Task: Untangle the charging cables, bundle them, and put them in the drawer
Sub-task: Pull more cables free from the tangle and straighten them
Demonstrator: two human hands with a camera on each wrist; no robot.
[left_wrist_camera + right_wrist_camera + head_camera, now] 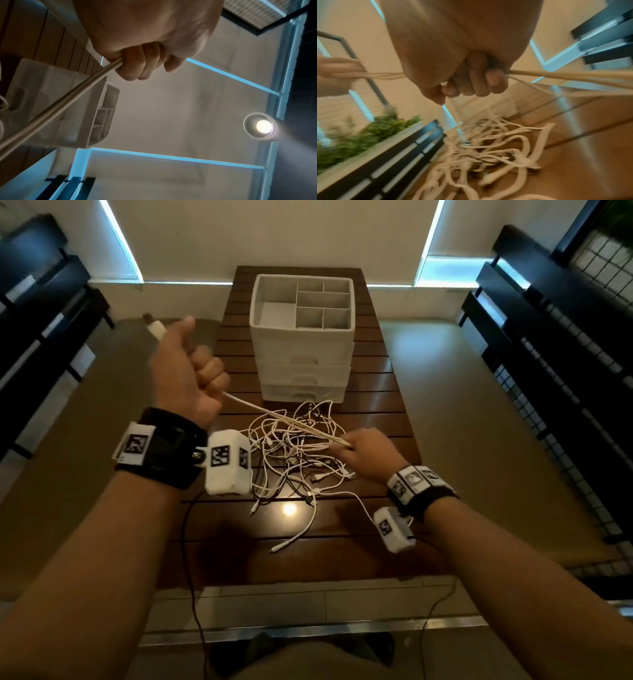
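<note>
White charging cable [274, 414] taut from my fisted left hand [186, 371] toward 4 o'clock into my pinching right hand [368, 455], over the tangle.

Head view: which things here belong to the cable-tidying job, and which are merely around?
Job:
left hand gripping white cable
right hand pinching it
tangled cables
white drawer unit

Around:
slatted wooden table
black shelving
</note>
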